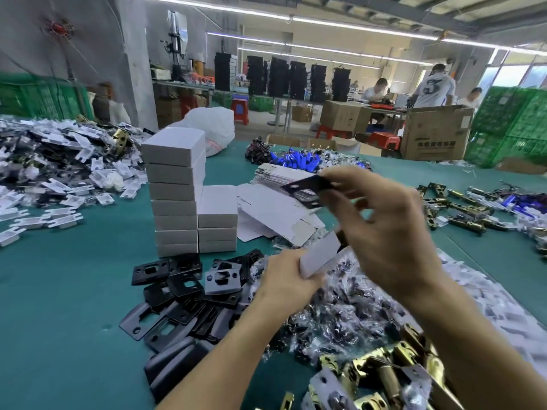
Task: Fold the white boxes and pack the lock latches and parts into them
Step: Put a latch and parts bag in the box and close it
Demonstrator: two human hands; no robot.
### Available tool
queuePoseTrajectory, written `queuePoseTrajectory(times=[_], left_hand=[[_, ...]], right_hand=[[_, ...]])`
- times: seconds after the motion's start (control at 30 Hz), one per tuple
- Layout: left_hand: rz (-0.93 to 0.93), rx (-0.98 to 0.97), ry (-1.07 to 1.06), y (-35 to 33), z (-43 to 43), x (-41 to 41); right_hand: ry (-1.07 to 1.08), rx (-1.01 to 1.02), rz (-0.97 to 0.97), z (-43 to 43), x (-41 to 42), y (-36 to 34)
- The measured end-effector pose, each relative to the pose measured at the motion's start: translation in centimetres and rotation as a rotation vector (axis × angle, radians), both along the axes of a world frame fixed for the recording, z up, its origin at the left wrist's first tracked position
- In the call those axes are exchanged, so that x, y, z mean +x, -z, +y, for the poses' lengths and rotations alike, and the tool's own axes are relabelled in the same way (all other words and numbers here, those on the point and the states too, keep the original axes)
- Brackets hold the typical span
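The right hand [384, 229] pinches a black strike plate [307, 185] at 12 o'clock above the white box [321, 256] gripped by the left hand [284, 279]; a loose pinch or a tilted box could drop it onto the plate pile [180, 290] at 8 o'clock.

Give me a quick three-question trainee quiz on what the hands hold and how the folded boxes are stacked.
1. True or false: the right hand pinches a flat black metal plate.
2. The left hand holds: A) a brass latch; B) a small white cardboard box; C) nothing.
3. Fill in: of the two piles of folded white boxes, the taller stack stands to the ____ of the shorter stack, seen from the head camera.
Key: 1 true; 2 B; 3 left.
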State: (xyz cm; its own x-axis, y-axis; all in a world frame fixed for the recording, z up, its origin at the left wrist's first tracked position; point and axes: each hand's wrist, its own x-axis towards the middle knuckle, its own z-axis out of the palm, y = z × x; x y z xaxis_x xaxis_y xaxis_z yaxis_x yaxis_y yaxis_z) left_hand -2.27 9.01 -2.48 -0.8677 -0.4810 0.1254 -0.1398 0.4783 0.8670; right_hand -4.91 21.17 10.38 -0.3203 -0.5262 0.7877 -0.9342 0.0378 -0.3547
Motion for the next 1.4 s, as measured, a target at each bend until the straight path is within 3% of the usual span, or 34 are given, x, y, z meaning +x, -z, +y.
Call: queuePoseTrajectory(times=[0.17,0.47,0.73,1.17,1.4], left_hand=[[0.271,-0.116,-0.075,-1.0,0.2,0.6],[0.364,-0.118,-0.166,-1.2,-0.3,0.5],[0.332,-0.048,-0.101,-1.3,-0.2,0.5],[0.143,-0.003,0.026,-1.0,-0.3,0.5],[0.088,0.021,0.066,-0.9,-0.3,0.6]], right_hand=[[0.208,0.023,0.058,5.7,-3.9,1.0],[0.133,0.203,0.331,5.6,-3.5,0.8],[0.132,0.349,0.347,4.9,-3.2,0.4],[0.391,0.683,0.385,2.0,-3.2,0.1],[0.426,0.849,0.204,1.1,-3.8,-1.0]])
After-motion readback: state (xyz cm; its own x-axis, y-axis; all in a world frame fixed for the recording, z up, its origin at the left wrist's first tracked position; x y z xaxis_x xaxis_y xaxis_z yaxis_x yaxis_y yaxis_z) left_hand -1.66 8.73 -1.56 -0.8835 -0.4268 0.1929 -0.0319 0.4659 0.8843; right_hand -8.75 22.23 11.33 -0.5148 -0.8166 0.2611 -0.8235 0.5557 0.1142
